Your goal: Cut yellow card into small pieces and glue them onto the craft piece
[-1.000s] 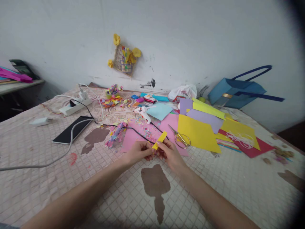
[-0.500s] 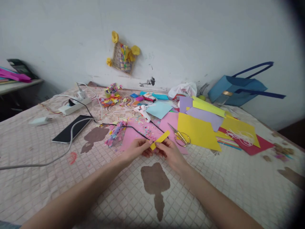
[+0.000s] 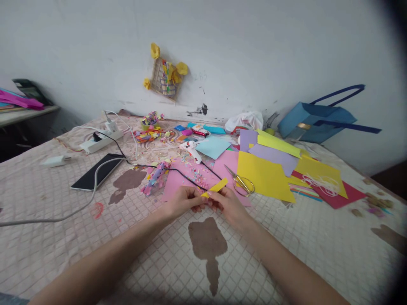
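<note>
Pinching a narrow yellow paper strip [image 3: 218, 185] with both hands here, just left of the gold-handled scissors [image 3: 240, 180]. The left hand [image 3: 186, 201] has its fingertips on the lower end, and the right hand [image 3: 229, 204] has its thumb laid over the strip a bit further along, so they're close together and both closed on it, with the free end sticking up toward the scissors. Can't really tell what the tucked-under fingers are doing, or if there's a fold hiding in there. As for how far along this is, I'd say the cutting looks done for this piece: it's a separate strip, and the scissors are lying loose on the pink paper [image 3: 174, 184], right against the edge of a big yellow sheet [image 3: 265, 176]. No shaping that I can make out yet, and it isn't stuck to anything that I can see. The white glue gun [image 3: 191, 152] is lying beyond the scissors and to their left, nobody's hand on it. Further left of the scissors there's a lilac and pink paper piece [image 3: 155, 180], and way back past that a little pot of paper flowers [image 3: 151, 121], which both look more finished than this strip.
</note>
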Tool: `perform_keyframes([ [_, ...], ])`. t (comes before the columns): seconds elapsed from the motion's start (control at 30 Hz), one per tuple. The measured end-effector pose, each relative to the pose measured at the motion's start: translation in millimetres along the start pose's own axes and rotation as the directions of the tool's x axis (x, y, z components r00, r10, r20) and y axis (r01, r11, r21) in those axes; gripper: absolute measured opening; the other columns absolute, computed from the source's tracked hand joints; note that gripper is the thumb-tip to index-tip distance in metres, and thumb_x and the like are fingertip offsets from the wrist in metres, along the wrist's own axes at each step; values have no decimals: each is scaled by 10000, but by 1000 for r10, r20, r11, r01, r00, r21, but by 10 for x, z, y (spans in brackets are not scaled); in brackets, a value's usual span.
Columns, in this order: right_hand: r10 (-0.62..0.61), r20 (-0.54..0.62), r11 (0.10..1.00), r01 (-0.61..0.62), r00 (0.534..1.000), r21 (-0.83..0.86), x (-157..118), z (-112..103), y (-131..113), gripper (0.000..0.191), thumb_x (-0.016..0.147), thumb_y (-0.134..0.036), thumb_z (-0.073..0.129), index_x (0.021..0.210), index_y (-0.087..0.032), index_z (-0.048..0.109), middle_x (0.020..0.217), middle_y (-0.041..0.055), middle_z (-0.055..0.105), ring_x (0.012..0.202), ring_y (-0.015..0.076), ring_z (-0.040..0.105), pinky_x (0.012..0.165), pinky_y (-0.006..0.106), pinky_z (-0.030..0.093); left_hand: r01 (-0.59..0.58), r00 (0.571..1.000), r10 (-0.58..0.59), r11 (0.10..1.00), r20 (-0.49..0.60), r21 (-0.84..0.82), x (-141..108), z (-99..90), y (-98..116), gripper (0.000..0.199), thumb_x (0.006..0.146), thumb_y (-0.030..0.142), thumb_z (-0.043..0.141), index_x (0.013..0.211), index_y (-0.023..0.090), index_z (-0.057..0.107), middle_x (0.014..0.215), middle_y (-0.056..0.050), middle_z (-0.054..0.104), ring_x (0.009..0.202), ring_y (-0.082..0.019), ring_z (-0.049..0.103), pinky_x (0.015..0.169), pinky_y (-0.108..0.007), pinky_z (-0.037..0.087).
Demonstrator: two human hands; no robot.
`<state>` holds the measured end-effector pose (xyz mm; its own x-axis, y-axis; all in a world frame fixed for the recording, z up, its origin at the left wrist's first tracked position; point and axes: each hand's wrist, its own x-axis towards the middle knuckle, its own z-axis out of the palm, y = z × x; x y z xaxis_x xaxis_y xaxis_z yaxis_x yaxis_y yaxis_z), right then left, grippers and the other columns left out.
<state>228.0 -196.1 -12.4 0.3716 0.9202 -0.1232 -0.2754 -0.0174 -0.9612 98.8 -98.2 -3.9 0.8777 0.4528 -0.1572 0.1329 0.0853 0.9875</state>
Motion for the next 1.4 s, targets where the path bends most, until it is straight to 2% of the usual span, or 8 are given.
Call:
perform_keyframes([
  [0.27, -51, -19, 999, 51, 999, 2, -12, 22, 32, 191, 712, -325, 643, 666, -146, 597, 549, -15, 542, 459, 72, 430, 407, 204, 289, 69, 998, -67, 992, 23, -110, -13, -9, 67, 385, 729, 482, 564, 769, 104, 626, 718, -72, 656, 623, -122, 598, 623, -249, 479],
  [0.53, -32, -16, 998, 32, 999, 51, 3, 2, -39, 291, 722, -442, 604, 693, -153, 601, 566, -5, 561, 468, 86, 459, 397, 207, 308, -21, 999, 19, 999, -49, -39, 36, -56, -29, 312, 687, 426, 636, 644, 120, 585, 570, -26, 623, 487, -91, 543, 498, -202, 436],
  [0.9, -53, 53, 982, 61, 997, -178, 54, -143, -102, 224, 684, -390, 645, 689, -173, 592, 549, -11, 533, 476, 113, 455, 436, 240, 333, -18, 994, 8, 995, -108, -100, 52, -83, -13, 293, 692, 404, 636, 675, 124, 551, 590, -13, 612, 515, -94, 549, 517, -211, 438],
  [1.0, -263, 9, 763, 214, 965, -610, 128, -486, -332, 218, 733, -412, 568, 770, -197, 563, 669, 3, 573, 569, 137, 503, 531, 265, 374, -41, 986, 10, 981, -164, -188, 59, -119, 20, 281, 695, 379, 644, 675, 123, 530, 623, -15, 616, 541, -86, 555, 547, -209, 444],
  [1.07, -425, -113, 397, 73, 898, -915, 183, -750, -423, 206, 727, -403, 560, 708, -201, 521, 672, 4, 562, 608, 149, 508, 571, 270, 361, -64, 982, 19, 971, -189, -232, 60, -137, 44, 275, 694, 368, 650, 678, 122, 528, 632, -15, 617, 547, -82, 555, 565, -214, 448],
  [1.1, -450, -146, 338, 16, 881, -941, 207, -866, -436, 207, 694, -381, 595, 681, -198, 501, 679, 16, 552, 624, 164, 500, 577, 279, 344, -73, 981, 25, 966, -194, -248, 58, -142, 54, 273, 694, 364, 651, 684, 120, 530, 633, -16, 618, 548, -83, 557, 572, -218, 451],
  [1.23, -440, -172, 258, -60, 882, -964, 270, -1118, -337, 268, 641, -367, 636, 586, -206, 429, 618, 18, 498, 590, 176, 465, 531, 275, 284, -99, 983, 47, 952, -179, -290, 46, -139, 74, 259, 703, 346, 648, 710, 118, 526, 683, -39, 645, 604, -106, 591, 617, -240, 470],
  [1.4, -419, -175, 248, -73, 891, -966, 273, -1107, -297, 224, 734, -340, 537, 606, -204, 413, 615, 36, 504, 587, 186, 490, 521, 276, 286, -94, 984, 40, 943, -172, -319, 47, -143, 73, 253, 705, 332, 650, 711, 119, 513, 703, -52, 662, 648, -125, 623, 681, -270, 488],
])
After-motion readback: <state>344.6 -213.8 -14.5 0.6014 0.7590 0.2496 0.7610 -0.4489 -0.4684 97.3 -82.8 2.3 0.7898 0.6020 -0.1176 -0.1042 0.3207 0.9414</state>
